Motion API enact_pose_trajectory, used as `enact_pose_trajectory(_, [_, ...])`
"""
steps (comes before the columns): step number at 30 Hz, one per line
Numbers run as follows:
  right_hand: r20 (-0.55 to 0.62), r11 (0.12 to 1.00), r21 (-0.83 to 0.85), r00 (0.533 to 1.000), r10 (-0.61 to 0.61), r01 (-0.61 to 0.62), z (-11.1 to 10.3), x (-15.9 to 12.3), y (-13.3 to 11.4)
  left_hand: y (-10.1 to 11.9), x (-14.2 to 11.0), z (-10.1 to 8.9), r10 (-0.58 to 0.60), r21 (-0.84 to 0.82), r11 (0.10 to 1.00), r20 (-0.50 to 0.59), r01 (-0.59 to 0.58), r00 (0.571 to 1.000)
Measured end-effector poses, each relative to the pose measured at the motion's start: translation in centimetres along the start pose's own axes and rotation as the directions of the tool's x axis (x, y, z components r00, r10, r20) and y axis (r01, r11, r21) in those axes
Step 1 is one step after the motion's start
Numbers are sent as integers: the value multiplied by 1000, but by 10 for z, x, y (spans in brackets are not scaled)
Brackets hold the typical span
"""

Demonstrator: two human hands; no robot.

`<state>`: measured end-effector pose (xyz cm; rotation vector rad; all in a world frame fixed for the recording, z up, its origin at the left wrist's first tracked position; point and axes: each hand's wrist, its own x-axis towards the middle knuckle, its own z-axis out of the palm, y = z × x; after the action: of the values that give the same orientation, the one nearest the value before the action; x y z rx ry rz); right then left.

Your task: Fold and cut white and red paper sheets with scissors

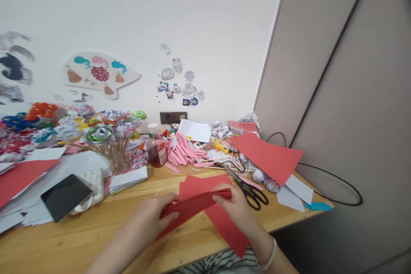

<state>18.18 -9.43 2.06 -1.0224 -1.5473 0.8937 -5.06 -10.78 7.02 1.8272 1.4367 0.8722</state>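
Between my two hands, above the table's front edge, is a folded stack of red paper (195, 208). My left hand (163, 214) grips its left end, thumb in front and fingers behind. At the upper right end my right hand (233, 203) pinches it, thumb on the near face. More red paper strips (233, 229) lie on the wooden table beneath, partly covered by my hands and the held stack. Just right of my right hand rest black-handled scissors (253, 192), partly under pink strips.
Pink folded strips (183, 150), a bottle of reddish liquid (156, 150), and a yellow glue gun (221, 146) crowd the back. Paper flowers (99, 132) and a black tablet (66, 197) are left. A large red sheet (268, 156) covers clutter right; a black cable (349, 184) loops beyond the table.
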Motion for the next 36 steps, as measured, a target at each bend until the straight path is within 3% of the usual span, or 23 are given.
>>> enact_pose_trajectory(2, [-107, 977, 199, 989, 101, -79, 4, -9, 18, -13, 2, -10, -58, -20, 998, -72, 57, 996])
enact_pose_trajectory(5, [-3, 912, 360, 978, 210, -195, 8, -21, 39, -35, 1, -9, -113, -131, 987, -173, 91, 978])
enact_pose_trajectory(8, [78, 887, 369, 960, 268, -277, 7, -27, 48, -50, -1, 12, -183, -307, 943, -151, 130, 971])
enact_pose_trajectory(9, [57, 891, 357, 958, 280, -282, 6, -28, 48, -53, -2, 20, -217, -383, 912, -137, 151, 966])
enact_pose_trajectory(11, [-18, 920, 305, 964, 265, -248, 4, -27, 46, -55, -2, 33, -264, -518, 847, -216, 119, 940])
enact_pose_trajectory(13, [-44, 953, 247, 981, 191, -175, 2, -26, 43, -54, -2, 38, -261, -560, 820, -188, 114, 947])
enact_pose_trajectory(15, [-13, 965, 224, 990, 143, -137, 1, -24, 42, -53, -1, 39, -229, -539, 831, -107, 137, 968])
enact_pose_trajectory(20, [76, 941, 239, 971, 228, -239, 4, -23, 52, -58, 0, 41, -172, -497, 852, 30, 164, 985])
enact_pose_trajectory(25, [77, 959, 188, 977, 199, -210, 1, -22, 48, -65, 2, 44, -110, -446, 891, -39, 81, 993])
enact_pose_trajectory(29, [143, 967, 141, 971, 193, -213, -5, -21, 44, -64, 2, 45, -72, -367, 928, -19, 60, 997])
enact_pose_trajectory(36, [79, 967, 163, 980, 185, -195, -2, -25, 58, -64, -4, 44, 6, -321, 947, -48, -21, 999])
